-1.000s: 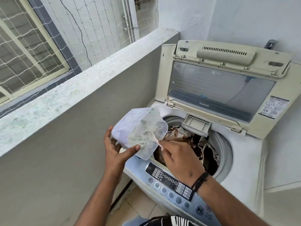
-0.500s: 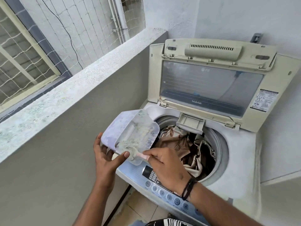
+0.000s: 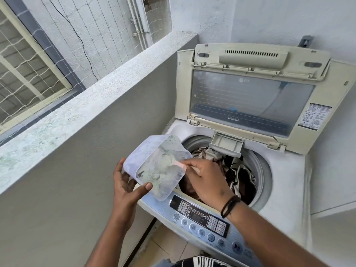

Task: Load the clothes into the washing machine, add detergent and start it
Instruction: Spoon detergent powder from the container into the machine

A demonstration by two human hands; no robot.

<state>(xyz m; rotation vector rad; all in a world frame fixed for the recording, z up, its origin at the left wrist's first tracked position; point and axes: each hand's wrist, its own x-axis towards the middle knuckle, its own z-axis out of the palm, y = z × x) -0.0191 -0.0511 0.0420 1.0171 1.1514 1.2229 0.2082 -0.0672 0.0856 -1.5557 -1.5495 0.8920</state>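
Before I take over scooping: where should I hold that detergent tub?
Hold the detergent tub by its opaque lavender wall, from below-left, as the left hand does. Its open mouth tilts toward the drum, where the right hand works the pink scoop.

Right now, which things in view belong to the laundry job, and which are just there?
Part of the job:
- washing machine, lid up
- clothes in the drum
- detergent tub, held by the left hand
- pink scoop, pinched by the right hand
- control panel

Just there:
- ledge
- netting
- pipe
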